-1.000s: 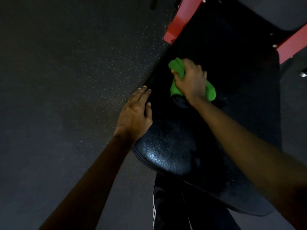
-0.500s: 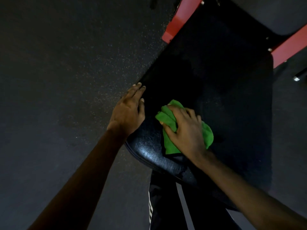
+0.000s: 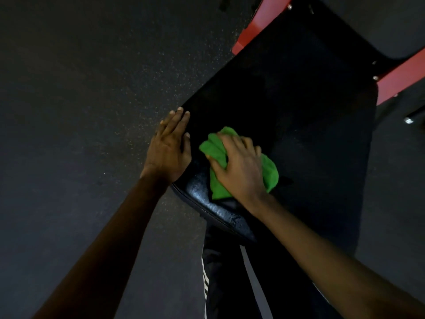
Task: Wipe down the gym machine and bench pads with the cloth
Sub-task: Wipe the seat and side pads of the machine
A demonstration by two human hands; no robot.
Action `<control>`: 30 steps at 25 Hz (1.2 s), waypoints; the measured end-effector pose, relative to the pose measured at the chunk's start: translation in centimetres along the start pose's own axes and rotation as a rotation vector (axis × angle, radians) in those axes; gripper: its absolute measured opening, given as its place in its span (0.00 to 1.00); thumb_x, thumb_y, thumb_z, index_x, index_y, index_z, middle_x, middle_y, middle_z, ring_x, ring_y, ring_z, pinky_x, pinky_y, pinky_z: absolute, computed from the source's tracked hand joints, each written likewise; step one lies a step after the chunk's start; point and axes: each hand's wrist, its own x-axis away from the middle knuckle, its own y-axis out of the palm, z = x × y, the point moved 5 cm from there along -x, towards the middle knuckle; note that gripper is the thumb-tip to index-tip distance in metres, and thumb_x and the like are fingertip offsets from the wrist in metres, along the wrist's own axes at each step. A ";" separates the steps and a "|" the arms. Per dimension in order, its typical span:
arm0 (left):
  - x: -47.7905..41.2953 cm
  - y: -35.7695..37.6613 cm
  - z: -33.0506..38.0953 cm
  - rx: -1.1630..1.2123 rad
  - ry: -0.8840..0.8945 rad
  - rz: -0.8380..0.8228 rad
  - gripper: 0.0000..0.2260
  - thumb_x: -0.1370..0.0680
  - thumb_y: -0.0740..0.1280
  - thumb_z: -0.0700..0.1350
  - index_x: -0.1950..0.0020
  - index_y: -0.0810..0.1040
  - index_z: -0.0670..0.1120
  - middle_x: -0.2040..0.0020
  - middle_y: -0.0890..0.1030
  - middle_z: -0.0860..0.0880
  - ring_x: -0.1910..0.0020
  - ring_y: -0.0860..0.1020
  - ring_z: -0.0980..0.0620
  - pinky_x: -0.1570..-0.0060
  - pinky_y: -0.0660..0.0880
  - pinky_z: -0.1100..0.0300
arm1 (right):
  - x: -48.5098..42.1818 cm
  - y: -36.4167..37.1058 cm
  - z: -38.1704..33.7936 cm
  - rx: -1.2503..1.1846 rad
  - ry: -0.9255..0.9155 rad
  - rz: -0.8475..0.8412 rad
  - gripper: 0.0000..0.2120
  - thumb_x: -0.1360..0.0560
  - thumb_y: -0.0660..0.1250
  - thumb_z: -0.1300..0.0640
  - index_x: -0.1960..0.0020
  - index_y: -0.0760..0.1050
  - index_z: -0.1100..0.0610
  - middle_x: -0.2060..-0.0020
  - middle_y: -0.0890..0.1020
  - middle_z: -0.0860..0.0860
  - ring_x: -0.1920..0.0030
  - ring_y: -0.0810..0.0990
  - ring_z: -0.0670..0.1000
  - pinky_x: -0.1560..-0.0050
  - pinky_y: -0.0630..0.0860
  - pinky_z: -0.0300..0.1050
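Note:
A black padded bench seat (image 3: 287,107) runs from the middle of the view up to the right. A crumpled green cloth (image 3: 269,171) lies on its near end. My right hand (image 3: 239,166) sits on top of the cloth, fingers curled into it, pressing it onto the pad. My left hand (image 3: 169,148) rests flat on the pad's left edge with its fingers straight. The near rim of the pad shines with a wet-looking sheen.
Red frame bars (image 3: 253,35) of the machine cross behind the pad at the top; another red bar (image 3: 404,74) at the right. Dark speckled rubber floor (image 3: 92,111) fills the left. Dark trousers with white stripes (image 3: 207,277) show below the pad.
My right hand has dragged the cloth from the pad's middle down to its near end, then shifted slightly. My left hand has stayed on the left edge.

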 end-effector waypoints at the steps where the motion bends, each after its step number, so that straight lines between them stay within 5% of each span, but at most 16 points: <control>1: -0.1 0.1 -0.1 0.005 -0.010 0.008 0.23 0.18 0.56 0.45 0.23 0.66 0.41 0.22 0.65 0.42 0.22 0.61 0.44 0.23 0.57 0.48 | 1.5 0.0 0.1 -0.001 -0.029 -0.012 0.24 0.24 0.66 0.42 0.30 0.70 0.48 0.35 0.78 0.45 0.38 0.72 0.53 0.44 0.67 0.51; 10: -0.3 0.1 -0.7 0.090 -0.019 0.076 0.20 0.18 0.58 0.43 0.25 0.71 0.42 0.24 0.69 0.43 0.24 0.65 0.47 0.24 0.60 0.51 | -7.8 1.1 1.9 -0.025 0.179 0.120 0.21 0.23 0.65 0.43 0.34 0.74 0.50 0.39 0.80 0.48 0.41 0.77 0.56 0.43 0.68 0.54; 18: -0.1 -0.3 -0.5 0.137 -0.067 0.057 0.20 0.17 0.59 0.43 0.24 0.69 0.44 0.23 0.67 0.47 0.23 0.62 0.51 0.29 0.48 0.73 | 6.9 0.0 -2.5 0.050 0.007 0.012 0.24 0.26 0.69 0.43 0.32 0.72 0.46 0.37 0.78 0.44 0.43 0.72 0.53 0.50 0.62 0.47; 25: -0.3 -0.3 -1.0 0.206 -0.025 0.046 0.19 0.16 0.58 0.42 0.24 0.70 0.44 0.22 0.66 0.46 0.22 0.61 0.49 0.27 0.50 0.69 | 1.9 0.9 -6.0 0.054 0.066 -0.001 0.24 0.25 0.67 0.46 0.31 0.70 0.48 0.35 0.76 0.49 0.38 0.72 0.56 0.43 0.67 0.53; 30: -0.4 -0.3 -0.9 0.184 -0.053 0.068 0.19 0.17 0.60 0.42 0.25 0.71 0.45 0.23 0.68 0.47 0.23 0.62 0.51 0.28 0.50 0.71 | 10.2 -0.9 1.2 0.079 0.088 -0.016 0.27 0.27 0.68 0.47 0.29 0.67 0.45 0.36 0.76 0.47 0.40 0.72 0.55 0.43 0.68 0.52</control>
